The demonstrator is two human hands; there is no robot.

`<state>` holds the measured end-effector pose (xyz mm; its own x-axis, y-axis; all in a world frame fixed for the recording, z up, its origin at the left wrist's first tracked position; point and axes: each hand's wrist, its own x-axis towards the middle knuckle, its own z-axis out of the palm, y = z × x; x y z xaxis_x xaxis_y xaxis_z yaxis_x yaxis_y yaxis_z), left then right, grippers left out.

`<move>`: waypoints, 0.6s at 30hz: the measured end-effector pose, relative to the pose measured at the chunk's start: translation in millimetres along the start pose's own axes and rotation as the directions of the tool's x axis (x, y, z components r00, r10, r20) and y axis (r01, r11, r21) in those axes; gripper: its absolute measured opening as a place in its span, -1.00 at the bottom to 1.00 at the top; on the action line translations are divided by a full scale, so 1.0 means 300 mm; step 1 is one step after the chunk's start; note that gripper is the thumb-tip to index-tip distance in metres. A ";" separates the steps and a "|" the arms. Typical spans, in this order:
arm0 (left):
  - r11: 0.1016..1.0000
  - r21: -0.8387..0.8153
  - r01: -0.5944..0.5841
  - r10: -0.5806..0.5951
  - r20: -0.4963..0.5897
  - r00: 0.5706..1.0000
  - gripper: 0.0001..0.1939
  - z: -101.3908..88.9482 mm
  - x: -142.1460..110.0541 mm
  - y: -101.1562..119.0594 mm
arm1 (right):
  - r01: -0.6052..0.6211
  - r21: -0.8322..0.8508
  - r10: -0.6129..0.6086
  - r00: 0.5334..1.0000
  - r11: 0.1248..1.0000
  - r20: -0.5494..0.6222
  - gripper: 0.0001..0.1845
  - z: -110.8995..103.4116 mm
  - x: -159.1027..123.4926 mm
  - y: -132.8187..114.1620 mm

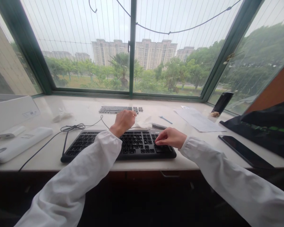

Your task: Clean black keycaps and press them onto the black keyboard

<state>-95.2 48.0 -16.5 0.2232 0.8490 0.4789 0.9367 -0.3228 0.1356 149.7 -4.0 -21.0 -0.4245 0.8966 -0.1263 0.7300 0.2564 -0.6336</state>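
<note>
A black keyboard (136, 143) lies along the front of the white sill, its key positions showing as bare sockets with the caps off. Behind it, loose keycaps (113, 109) are laid out in rows. My left hand (124, 121) reaches over the keyboard to the right part of these rows, fingers curled together; whatever they hold is hidden. At the keyboard's number pad, my right hand (171, 137) has thumb and forefinger pinched low against the sockets. Anything between those fingertips is too small to make out.
Beyond the keyboard are crumpled tissue (143, 122), a dark pen-like tool (159, 126), a blue stick (165, 119) and paper sheets (198, 118). A phone (245, 150) and black bag (272, 126) lie right. Left are a bundled cable (73, 127) and white device (23, 143).
</note>
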 end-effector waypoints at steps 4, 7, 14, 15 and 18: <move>1.000 -0.001 -0.001 0.001 0.003 1.000 -0.69 0.000 0.001 -0.001 | -0.078 -0.050 0.077 0.997 0.996 -0.009 -0.60 0.000 -0.005 0.002; 1.000 -0.021 -0.011 0.011 0.010 1.000 -0.69 0.001 0.000 0.000 | -0.085 -0.049 0.085 0.996 0.995 0.002 -0.57 0.003 -0.005 0.007; 0.999 -0.036 0.003 -0.002 0.026 1.000 -0.68 -0.002 -0.001 0.004 | -0.105 -0.042 0.102 0.992 0.994 -0.072 -0.59 0.031 -0.011 0.015; 0.999 -0.036 0.003 -0.002 0.026 1.000 -0.68 -0.002 -0.001 0.004 | -0.107 -0.040 0.104 0.991 0.993 -0.079 -0.59 0.034 -0.013 0.016; 0.999 -0.039 -0.001 0.002 0.025 1.000 -0.68 -0.001 -0.001 0.004 | -0.122 -0.041 0.118 0.990 0.992 -0.081 -0.60 0.035 -0.016 0.014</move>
<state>-94.1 47.2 -16.3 0.2321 0.8586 0.4570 0.9252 -0.3399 0.1686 149.3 -11.1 -31.2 -0.2906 0.9468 -0.1384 0.7976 0.1597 -0.5817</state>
